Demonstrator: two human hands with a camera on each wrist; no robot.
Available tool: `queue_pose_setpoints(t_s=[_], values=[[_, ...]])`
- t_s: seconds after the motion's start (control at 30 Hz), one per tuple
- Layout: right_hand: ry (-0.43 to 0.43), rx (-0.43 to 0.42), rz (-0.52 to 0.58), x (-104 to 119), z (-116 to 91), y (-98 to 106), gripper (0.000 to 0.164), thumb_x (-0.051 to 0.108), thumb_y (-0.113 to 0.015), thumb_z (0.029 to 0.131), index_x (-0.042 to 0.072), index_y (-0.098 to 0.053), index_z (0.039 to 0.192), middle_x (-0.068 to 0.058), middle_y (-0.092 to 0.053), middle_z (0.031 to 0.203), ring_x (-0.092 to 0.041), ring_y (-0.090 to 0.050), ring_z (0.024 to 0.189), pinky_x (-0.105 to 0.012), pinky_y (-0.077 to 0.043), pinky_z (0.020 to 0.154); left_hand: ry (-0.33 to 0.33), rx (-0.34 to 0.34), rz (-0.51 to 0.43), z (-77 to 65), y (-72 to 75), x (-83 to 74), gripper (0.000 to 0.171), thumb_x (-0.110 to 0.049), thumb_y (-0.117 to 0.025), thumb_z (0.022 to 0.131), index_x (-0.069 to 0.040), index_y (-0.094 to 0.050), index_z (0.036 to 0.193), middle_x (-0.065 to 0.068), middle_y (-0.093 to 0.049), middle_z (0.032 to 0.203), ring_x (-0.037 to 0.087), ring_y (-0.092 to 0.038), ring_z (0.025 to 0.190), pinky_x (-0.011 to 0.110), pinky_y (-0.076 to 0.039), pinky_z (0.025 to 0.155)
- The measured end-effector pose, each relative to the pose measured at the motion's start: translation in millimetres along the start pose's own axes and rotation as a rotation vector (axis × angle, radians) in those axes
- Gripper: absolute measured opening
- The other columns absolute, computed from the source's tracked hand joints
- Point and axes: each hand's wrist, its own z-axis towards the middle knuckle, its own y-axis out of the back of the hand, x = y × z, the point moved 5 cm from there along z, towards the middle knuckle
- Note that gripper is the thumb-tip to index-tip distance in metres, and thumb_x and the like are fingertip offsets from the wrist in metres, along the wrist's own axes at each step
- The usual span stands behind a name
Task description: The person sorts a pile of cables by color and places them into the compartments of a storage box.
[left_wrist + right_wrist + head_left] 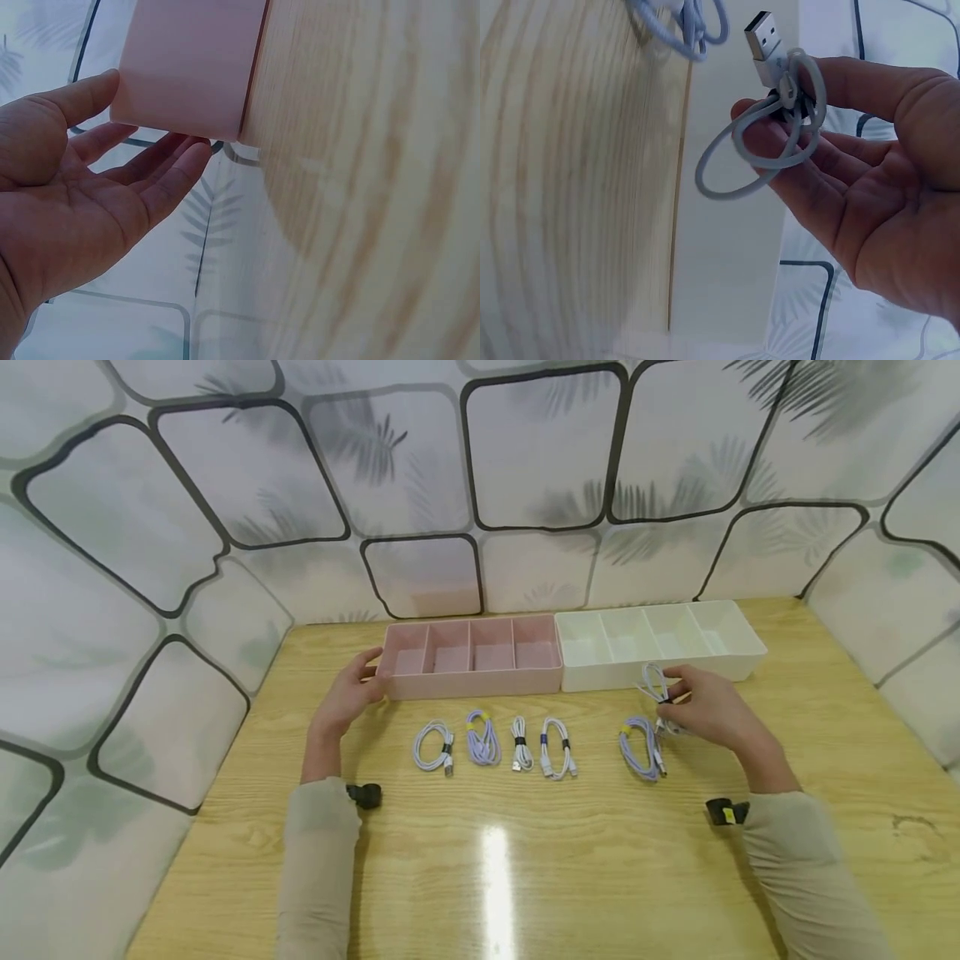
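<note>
My right hand (705,705) pinches a coiled white USB cable (754,161) with a dark tie, raised in front of the white divided box (652,672). In the right wrist view its metal plug points up from the coil. At the left end of the pink divided box (472,685), my left hand (349,692) touches the end wall with loosely extended fingers (176,176). Below the raised cable lies a purple cable (637,758) with a yellow tie.
On the wooden table (570,868), several coiled cables lie in a row before the pink box: a white one (424,762), a purple one (483,747), a small white one (521,752) and another white one (555,768). Patterned cloth (420,572) stands behind the boxes.
</note>
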Motion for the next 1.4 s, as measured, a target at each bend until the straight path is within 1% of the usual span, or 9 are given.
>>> queue_pose_setpoints(t_s=[0.2,0.4,0.5,0.8,1.0,1.1,1.23,1.33,1.4], values=[[0.005,0.004,0.124,12.3,4.8,-3.7,0.064,0.017,-0.066,0.096,-0.007,-0.037,0.147,-0.026,-0.063,0.117,-0.024,-0.067,0.089,-0.030,-0.055,0.067,-0.015,-0.021,0.018,10.6,3.6,19.5,0.061,-0.013,-0.049,0.103,-0.008,-0.024,0.158,0.031,-0.041,0.147,0.037,-0.047,0.120,0.051,-0.043,0.098],[0.016,0.004,0.214,14.7,9.3,-6.3,0.062,0.027,-0.065,0.098,-0.006,-0.043,0.145,-0.027,-0.063,0.122,-0.008,-0.065,0.087,-0.028,-0.055,0.068,-0.031,-0.025,0.028,15.4,3.9,25.9,0.061,-0.011,-0.050,0.101,-0.007,-0.026,0.157,0.029,-0.042,0.146,0.037,-0.048,0.121,0.047,-0.045,0.095],[0.001,0.004,0.269,16.9,12.8,-7.8,0.061,0.028,-0.065,0.098,-0.005,-0.044,0.144,-0.027,-0.061,0.124,-0.006,-0.063,0.086,-0.027,-0.055,0.070,-0.034,-0.029,0.031,16.4,4.0,26.5,0.060,-0.013,-0.050,0.102,-0.008,-0.027,0.156,0.029,-0.043,0.145,0.035,-0.048,0.122,0.046,-0.046,0.095],[-0.034,0.013,0.393,32.3,27.4,-18.2,0.061,0.026,-0.068,0.096,-0.002,-0.044,0.145,-0.019,-0.058,0.121,-0.008,-0.061,0.086,-0.026,-0.055,0.072,-0.020,-0.023,0.027,15.5,3.3,26.3,0.060,-0.018,-0.051,0.104,-0.009,-0.025,0.158,0.030,-0.042,0.145,0.036,-0.048,0.120,0.051,-0.044,0.098],[-0.039,0.058,0.464,47.4,40.8,-29.1,0.061,0.027,-0.067,0.096,0.001,-0.043,0.146,-0.018,-0.058,0.126,-0.009,-0.061,0.087,-0.029,-0.054,0.074,-0.008,-0.003,-0.014,17.9,2.6,26.1,0.062,-0.011,-0.049,0.103,-0.004,-0.021,0.158,0.034,-0.037,0.148,0.041,-0.044,0.126,0.055,-0.042,0.100],[-0.045,0.081,0.494,54.3,49.4,-36.4,0.060,0.028,-0.067,0.097,0.002,-0.044,0.146,-0.019,-0.057,0.130,-0.010,-0.061,0.092,-0.030,-0.054,0.078,-0.005,-0.002,-0.017,17.5,2.9,25.8,0.062,-0.011,-0.048,0.103,-0.004,-0.021,0.158,0.034,-0.037,0.148,0.040,-0.044,0.126,0.053,-0.043,0.099],[-0.042,0.105,0.566,63.5,59.1,-45.9,0.059,0.026,-0.066,0.097,0.001,-0.045,0.145,-0.020,-0.056,0.131,-0.011,-0.061,0.099,-0.032,-0.054,0.083,-0.012,-0.014,-0.003,15.6,3.3,25.1,0.061,-0.014,-0.049,0.103,-0.008,-0.023,0.158,0.030,-0.040,0.147,0.035,-0.047,0.121,0.046,-0.046,0.094],[-0.036,0.119,0.622,70.0,65.0,-53.2,0.056,0.020,-0.065,0.098,-0.003,-0.044,0.144,-0.023,-0.057,0.130,-0.010,-0.062,0.098,-0.033,-0.055,0.084,-0.018,-0.019,-0.004,15.0,3.3,25.1,0.060,-0.014,-0.049,0.103,-0.008,-0.024,0.158,0.030,-0.041,0.146,0.033,-0.048,0.118,0.043,-0.047,0.092],[-0.035,0.131,0.647,74.3,68.7,-58.2,0.054,0.017,-0.064,0.098,-0.004,-0.044,0.144,-0.026,-0.056,0.131,-0.010,-0.063,0.096,-0.033,-0.055,0.083,-0.015,-0.016,-0.017,14.4,3.6,24.3,0.060,-0.013,-0.049,0.103,-0.007,-0.024,0.158,0.031,-0.040,0.146,0.034,-0.047,0.118,0.046,-0.046,0.093]])
